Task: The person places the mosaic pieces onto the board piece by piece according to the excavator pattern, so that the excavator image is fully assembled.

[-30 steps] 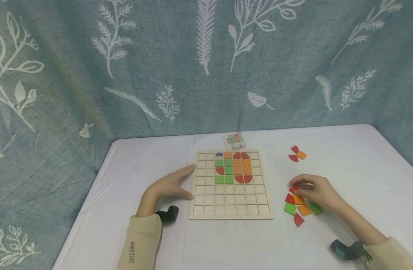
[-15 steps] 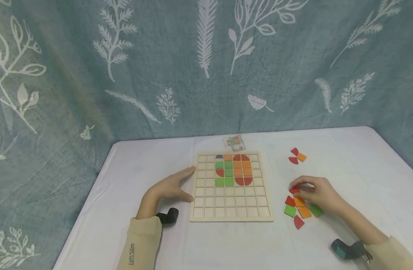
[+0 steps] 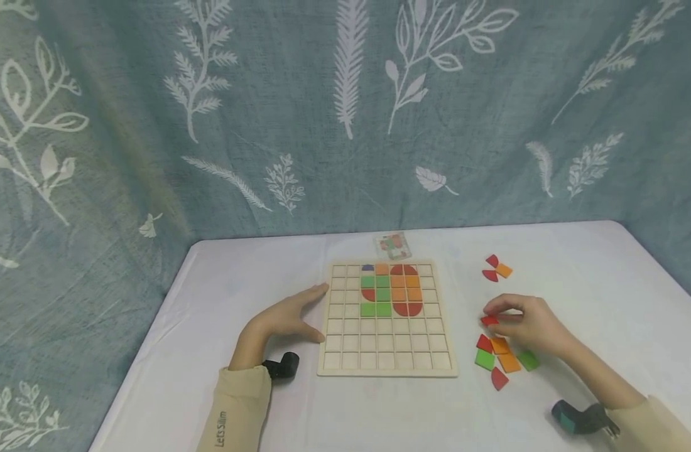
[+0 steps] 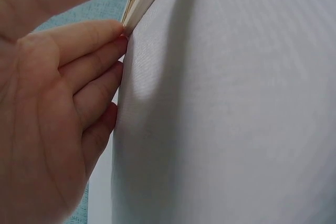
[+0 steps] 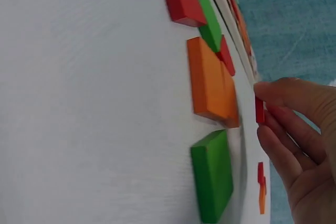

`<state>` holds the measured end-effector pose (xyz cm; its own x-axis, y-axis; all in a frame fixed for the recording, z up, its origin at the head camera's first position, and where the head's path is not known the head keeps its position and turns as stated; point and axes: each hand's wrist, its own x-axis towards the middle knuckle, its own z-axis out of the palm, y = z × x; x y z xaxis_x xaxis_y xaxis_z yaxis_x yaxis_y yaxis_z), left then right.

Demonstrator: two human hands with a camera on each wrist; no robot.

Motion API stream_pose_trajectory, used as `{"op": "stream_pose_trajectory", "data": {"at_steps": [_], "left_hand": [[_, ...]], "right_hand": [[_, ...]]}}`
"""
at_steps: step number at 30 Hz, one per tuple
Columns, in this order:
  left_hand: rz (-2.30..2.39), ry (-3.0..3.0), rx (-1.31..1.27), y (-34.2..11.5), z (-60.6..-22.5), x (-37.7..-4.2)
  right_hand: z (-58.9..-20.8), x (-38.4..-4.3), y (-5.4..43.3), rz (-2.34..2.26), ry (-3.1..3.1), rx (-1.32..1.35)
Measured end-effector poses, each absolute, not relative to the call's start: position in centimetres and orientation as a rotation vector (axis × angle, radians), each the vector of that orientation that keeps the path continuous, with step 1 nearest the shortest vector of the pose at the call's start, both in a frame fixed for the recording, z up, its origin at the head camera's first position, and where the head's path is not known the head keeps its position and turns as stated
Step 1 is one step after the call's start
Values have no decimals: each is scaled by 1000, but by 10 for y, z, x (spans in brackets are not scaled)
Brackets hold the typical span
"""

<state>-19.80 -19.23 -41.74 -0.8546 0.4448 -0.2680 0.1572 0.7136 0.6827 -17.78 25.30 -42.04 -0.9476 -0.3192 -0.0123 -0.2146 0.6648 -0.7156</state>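
your left hand (image 3: 283, 317) is spread, thumb and forefinger well apart, both at the side of the grid board (image 3: 385, 361) nearest it. it has hold of nothing; it looks placed there to keep the board from sliding. your right hand (image 3: 526, 323) is nearly closed, pinching a red piece (image 3: 489, 320) between thumb and fingertips, a light grip that probably leaves the piece easy to turn. the board lies between your hands, right beside the left and well apart from the right.

by count, the board carries sixteen pieces: five green tiles (image 3: 382, 294), five orange tiles (image 3: 398, 294), five red tiles (image 3: 368, 294) and one small blue tile (image 3: 367, 268). the red and orange ones farther from your left hand sit tight together, seemingly so their curved and straight edges make one rounded shape.

on the near side of your right hand lie six loose pieces: two orange squares (image 3: 509, 362), two green squares (image 3: 529, 360) and two red wedges (image 3: 499, 378), likely kept there for easy picking. beyond that hand are three more, two red quarters (image 3: 489, 275) and one orange block (image 3: 504, 270). one clear card (image 3: 393, 245) lies past the board, beyond both hands, perhaps so neither covers its pattern.
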Motion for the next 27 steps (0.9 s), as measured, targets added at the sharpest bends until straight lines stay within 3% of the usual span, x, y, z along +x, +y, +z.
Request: {"op": "stream_pose_trajectory", "data": {"at_steps": [10, 27], "left_hand": [[934, 2509, 435, -194, -416, -197], [950, 2506, 427, -192, -416, -196]], "right_hand": [[-411, -188, 231, -1250, 2722, -379], [-403, -206, 155, -1488, 2556, -567]]}}
